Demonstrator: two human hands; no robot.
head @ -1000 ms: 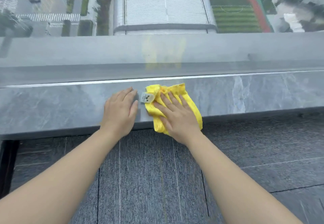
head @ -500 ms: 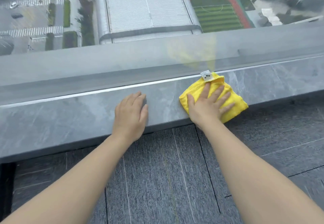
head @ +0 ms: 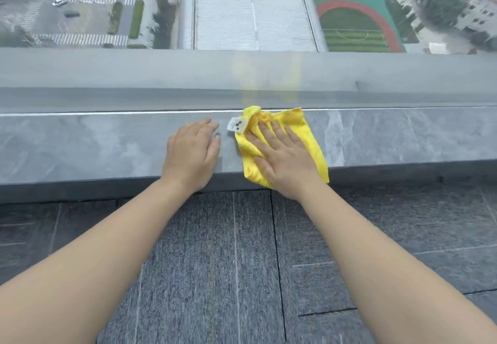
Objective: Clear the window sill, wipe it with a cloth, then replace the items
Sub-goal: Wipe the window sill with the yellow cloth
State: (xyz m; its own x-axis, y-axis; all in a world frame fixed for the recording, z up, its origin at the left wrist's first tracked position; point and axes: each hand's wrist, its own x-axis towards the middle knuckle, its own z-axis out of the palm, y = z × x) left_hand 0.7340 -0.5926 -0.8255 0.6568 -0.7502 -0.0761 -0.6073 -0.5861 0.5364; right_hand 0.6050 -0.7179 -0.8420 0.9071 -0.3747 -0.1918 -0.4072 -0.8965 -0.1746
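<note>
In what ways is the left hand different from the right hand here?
The left hand rests on the bare grey sill; the right hand presses on the yellow cloth. The left hand's fingers lie close together; the right hand's are spread. Both lie flat, palms down.

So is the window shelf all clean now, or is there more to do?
Not finished yet. Clearing looks done: nothing stands on the visible stretch of the sill. Wiping is in hand: the right hand presses the yellow cloth flat on the stone, while the left hand rests beside it. Putting the items back is left; none are in view.
</note>
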